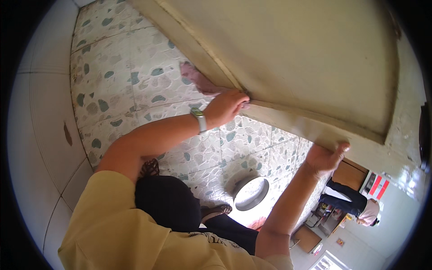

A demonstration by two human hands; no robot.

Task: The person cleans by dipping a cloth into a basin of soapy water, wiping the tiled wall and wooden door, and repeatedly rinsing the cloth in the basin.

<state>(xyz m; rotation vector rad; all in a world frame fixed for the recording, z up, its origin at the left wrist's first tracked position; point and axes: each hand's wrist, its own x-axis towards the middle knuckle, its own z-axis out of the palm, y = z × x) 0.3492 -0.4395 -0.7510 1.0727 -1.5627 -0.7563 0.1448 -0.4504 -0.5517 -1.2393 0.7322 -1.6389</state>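
My left hand, with a wristband on the wrist, holds a dusty-pink cloth against the edge strip of a cream panelled door. Its fingers are closed around the bunched cloth at the corner of the recessed panel, and the rest of the cloth trails to the left. Farther right, my right hand grips the door's edge; the thumb lies on the near face and the fingers are hidden behind. A round metal basin, brightly lit inside, sits on the floor below, between my two arms.
Patterned floor tiles meet a white tiled wall at left. My shoe is close to the basin. In the room at right, another person bends near cluttered shelves and a brown-topped piece of furniture.
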